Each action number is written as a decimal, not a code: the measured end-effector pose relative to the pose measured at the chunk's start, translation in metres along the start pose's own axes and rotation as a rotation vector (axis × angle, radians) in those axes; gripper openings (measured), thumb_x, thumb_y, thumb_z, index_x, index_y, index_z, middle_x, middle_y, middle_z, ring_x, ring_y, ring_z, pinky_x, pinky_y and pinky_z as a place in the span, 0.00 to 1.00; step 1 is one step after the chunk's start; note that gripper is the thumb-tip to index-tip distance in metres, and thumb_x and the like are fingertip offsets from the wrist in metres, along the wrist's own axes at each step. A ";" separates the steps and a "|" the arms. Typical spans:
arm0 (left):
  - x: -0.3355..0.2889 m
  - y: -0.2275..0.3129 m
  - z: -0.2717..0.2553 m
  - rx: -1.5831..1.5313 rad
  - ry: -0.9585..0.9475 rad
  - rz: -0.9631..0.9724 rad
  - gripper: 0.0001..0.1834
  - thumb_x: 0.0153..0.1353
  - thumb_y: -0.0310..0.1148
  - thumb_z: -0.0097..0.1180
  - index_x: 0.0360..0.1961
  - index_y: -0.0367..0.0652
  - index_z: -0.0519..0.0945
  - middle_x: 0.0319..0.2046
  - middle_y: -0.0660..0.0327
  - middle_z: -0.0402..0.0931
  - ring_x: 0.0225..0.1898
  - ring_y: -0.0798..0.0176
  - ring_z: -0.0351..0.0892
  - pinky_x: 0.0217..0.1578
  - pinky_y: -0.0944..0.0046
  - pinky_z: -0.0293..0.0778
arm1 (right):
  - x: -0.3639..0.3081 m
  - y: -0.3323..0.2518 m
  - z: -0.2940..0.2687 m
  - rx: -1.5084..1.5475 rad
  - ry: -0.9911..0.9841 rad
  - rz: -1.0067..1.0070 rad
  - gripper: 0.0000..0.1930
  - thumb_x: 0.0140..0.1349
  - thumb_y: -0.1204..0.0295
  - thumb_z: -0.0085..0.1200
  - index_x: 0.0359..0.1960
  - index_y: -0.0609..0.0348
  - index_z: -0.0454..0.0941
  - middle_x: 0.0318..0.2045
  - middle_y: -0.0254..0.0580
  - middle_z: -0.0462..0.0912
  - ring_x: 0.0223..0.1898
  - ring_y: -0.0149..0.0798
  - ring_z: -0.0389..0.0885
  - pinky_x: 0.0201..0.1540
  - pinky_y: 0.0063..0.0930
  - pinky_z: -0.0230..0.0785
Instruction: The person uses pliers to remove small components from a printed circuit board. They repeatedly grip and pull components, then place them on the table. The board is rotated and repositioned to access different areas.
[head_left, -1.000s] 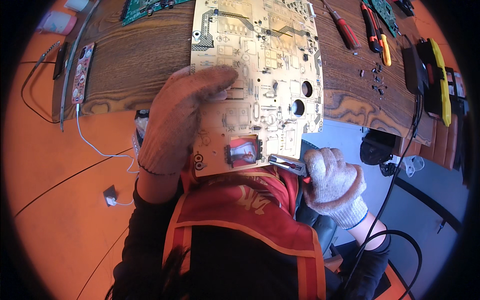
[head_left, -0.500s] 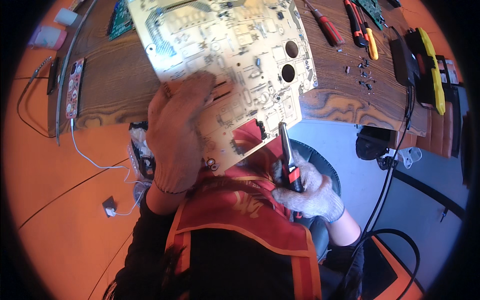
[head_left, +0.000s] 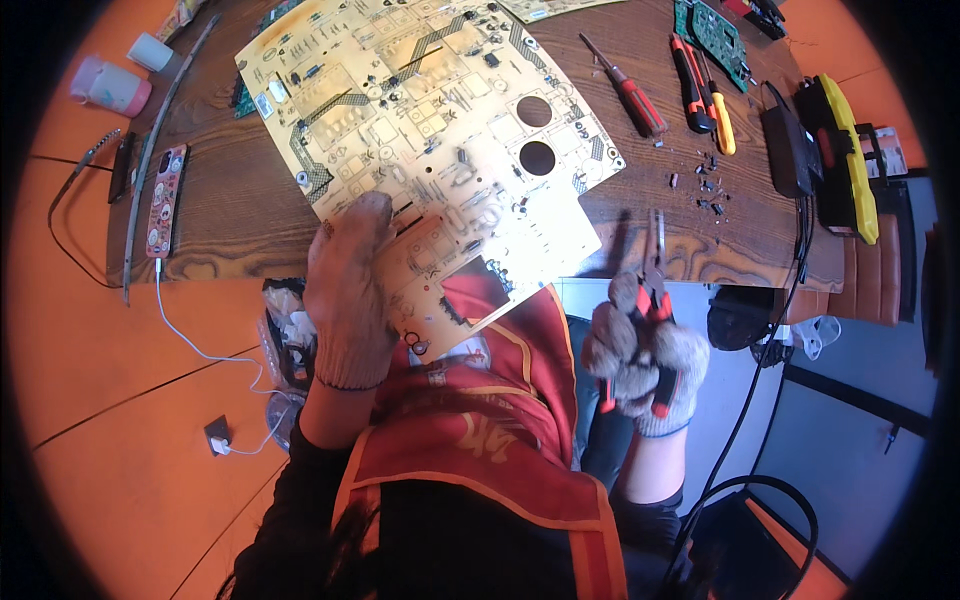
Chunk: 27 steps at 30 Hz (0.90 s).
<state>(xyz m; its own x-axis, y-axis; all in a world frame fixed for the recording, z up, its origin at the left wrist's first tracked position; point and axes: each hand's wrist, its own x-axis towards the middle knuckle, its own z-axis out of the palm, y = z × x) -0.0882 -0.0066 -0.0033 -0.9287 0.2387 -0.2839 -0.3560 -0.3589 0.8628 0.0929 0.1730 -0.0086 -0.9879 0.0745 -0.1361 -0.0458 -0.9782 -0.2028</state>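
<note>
A large cream-coloured circuit board (head_left: 400,150) with two round holes and a notched near edge lies tilted over the front of the table. My left hand (head_left: 352,290), in a knitted glove, grips the board's near left side, thumb on top and the other fingers hidden beneath. My gloved right hand (head_left: 645,360) is wrapped round the red and black handles of long-nose pliers (head_left: 656,255). The pliers point away from me, to the right of the board and apart from it. Their jaws look almost closed, and I make out nothing between them.
On the wooden table (head_left: 225,190), a red screwdriver (head_left: 637,105), a red-black tool (head_left: 693,85) and a yellow-handled screwdriver (head_left: 722,125) lie beyond small loose parts (head_left: 711,188). Green boards (head_left: 712,40) are at the back right. A patterned power strip (head_left: 167,205) and cups (head_left: 110,85) stand left.
My right hand and the pliers have moved away from the board's near corner, off to the right. The board has shifted slightly left and tilted differently, still in my left hand.
</note>
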 end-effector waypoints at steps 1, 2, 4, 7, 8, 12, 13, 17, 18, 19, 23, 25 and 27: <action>-0.001 0.000 -0.001 -0.011 0.003 -0.004 0.22 0.69 0.36 0.47 0.56 0.29 0.68 0.48 0.49 0.76 0.47 0.56 0.79 0.49 0.60 0.78 | -0.003 -0.006 0.002 -0.050 0.201 -0.009 0.25 0.52 0.75 0.53 0.53 0.66 0.64 0.34 0.52 0.73 0.37 0.48 0.74 0.21 0.16 0.69; -0.002 0.001 -0.001 -0.022 0.006 -0.008 0.22 0.69 0.36 0.47 0.56 0.29 0.68 0.48 0.48 0.76 0.48 0.56 0.79 0.49 0.60 0.78 | -0.001 -0.008 0.001 -0.047 0.273 -0.012 0.27 0.52 0.75 0.52 0.55 0.68 0.63 0.36 0.55 0.73 0.39 0.51 0.75 0.23 0.21 0.73; -0.005 0.002 -0.003 -0.048 -0.031 -0.012 0.22 0.69 0.36 0.46 0.56 0.29 0.68 0.48 0.48 0.76 0.48 0.55 0.79 0.49 0.60 0.78 | -0.001 -0.012 0.003 -0.039 0.295 -0.042 0.30 0.51 0.76 0.52 0.58 0.71 0.62 0.41 0.61 0.74 0.44 0.57 0.76 0.28 0.30 0.79; -0.005 0.001 -0.007 -0.077 -0.020 -0.027 0.21 0.69 0.36 0.46 0.56 0.29 0.68 0.48 0.47 0.76 0.48 0.55 0.79 0.49 0.59 0.78 | -0.001 -0.007 0.005 -0.068 0.276 -0.067 0.33 0.48 0.77 0.53 0.59 0.73 0.62 0.48 0.68 0.73 0.50 0.64 0.75 0.38 0.45 0.82; -0.004 0.001 -0.009 -0.082 -0.007 -0.034 0.21 0.69 0.36 0.46 0.56 0.28 0.68 0.47 0.47 0.76 0.48 0.55 0.79 0.49 0.58 0.78 | -0.001 -0.004 0.006 -0.064 0.259 -0.071 0.33 0.47 0.77 0.53 0.59 0.73 0.63 0.50 0.69 0.73 0.52 0.66 0.75 0.42 0.49 0.81; -0.003 0.001 -0.016 0.028 0.009 0.080 0.19 0.68 0.34 0.49 0.53 0.30 0.71 0.45 0.50 0.76 0.48 0.57 0.78 0.50 0.59 0.76 | -0.008 0.002 0.014 -0.205 0.221 -0.233 0.34 0.47 0.79 0.55 0.60 0.73 0.62 0.52 0.68 0.73 0.55 0.63 0.74 0.52 0.53 0.76; -0.004 0.001 -0.018 0.062 0.012 0.117 0.18 0.67 0.33 0.52 0.52 0.31 0.72 0.43 0.54 0.77 0.46 0.60 0.78 0.50 0.62 0.75 | -0.012 0.002 0.018 -0.285 0.303 -0.273 0.33 0.49 0.82 0.56 0.61 0.72 0.62 0.52 0.64 0.74 0.55 0.59 0.75 0.53 0.52 0.76; -0.015 0.006 -0.017 0.056 -0.086 0.179 0.14 0.67 0.31 0.51 0.49 0.31 0.75 0.41 0.58 0.78 0.45 0.63 0.77 0.50 0.65 0.73 | -0.022 0.008 0.030 -0.755 0.384 -0.460 0.30 0.53 0.84 0.55 0.61 0.65 0.63 0.55 0.51 0.70 0.56 0.50 0.73 0.57 0.48 0.71; -0.017 0.006 -0.015 0.144 -0.045 0.192 0.14 0.67 0.30 0.51 0.48 0.31 0.76 0.41 0.58 0.78 0.45 0.64 0.77 0.49 0.65 0.73 | -0.020 0.010 0.030 -1.019 0.488 -0.538 0.30 0.54 0.85 0.54 0.61 0.64 0.63 0.55 0.51 0.70 0.56 0.49 0.73 0.58 0.46 0.70; -0.019 0.007 -0.013 0.158 -0.045 0.215 0.13 0.67 0.29 0.51 0.48 0.32 0.76 0.41 0.58 0.78 0.45 0.64 0.77 0.48 0.65 0.73 | -0.017 0.012 0.029 -1.232 0.556 -0.618 0.29 0.54 0.85 0.53 0.61 0.64 0.63 0.55 0.50 0.70 0.56 0.48 0.73 0.59 0.45 0.68; -0.021 0.008 -0.007 0.059 -0.135 0.244 0.11 0.66 0.27 0.51 0.46 0.32 0.77 0.41 0.59 0.78 0.44 0.66 0.76 0.45 0.67 0.73 | -0.002 0.009 0.027 -2.277 0.598 -0.786 0.29 0.49 0.91 0.52 0.57 0.66 0.66 0.53 0.53 0.72 0.57 0.49 0.73 0.61 0.41 0.64; -0.026 0.005 -0.005 0.062 -0.107 0.231 0.12 0.67 0.29 0.48 0.45 0.31 0.77 0.42 0.61 0.75 0.44 0.68 0.73 0.45 0.67 0.71 | 0.005 0.011 0.028 -2.445 0.615 -0.765 0.29 0.46 0.91 0.52 0.54 0.66 0.68 0.50 0.54 0.73 0.56 0.53 0.73 0.60 0.42 0.64; -0.033 0.000 -0.002 0.162 -0.048 0.261 0.12 0.68 0.29 0.47 0.44 0.31 0.78 0.42 0.61 0.73 0.44 0.69 0.72 0.44 0.67 0.70 | 0.011 0.015 0.031 -2.491 0.619 -0.730 0.28 0.45 0.91 0.52 0.53 0.66 0.69 0.48 0.55 0.74 0.54 0.55 0.73 0.59 0.43 0.64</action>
<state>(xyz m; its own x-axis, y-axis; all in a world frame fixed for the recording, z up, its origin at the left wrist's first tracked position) -0.0578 -0.0166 0.0056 -0.9791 0.2014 -0.0271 -0.0814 -0.2665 0.9604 0.0765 0.1528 0.0163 -0.7791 0.5053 0.3711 0.3982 0.8560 -0.3297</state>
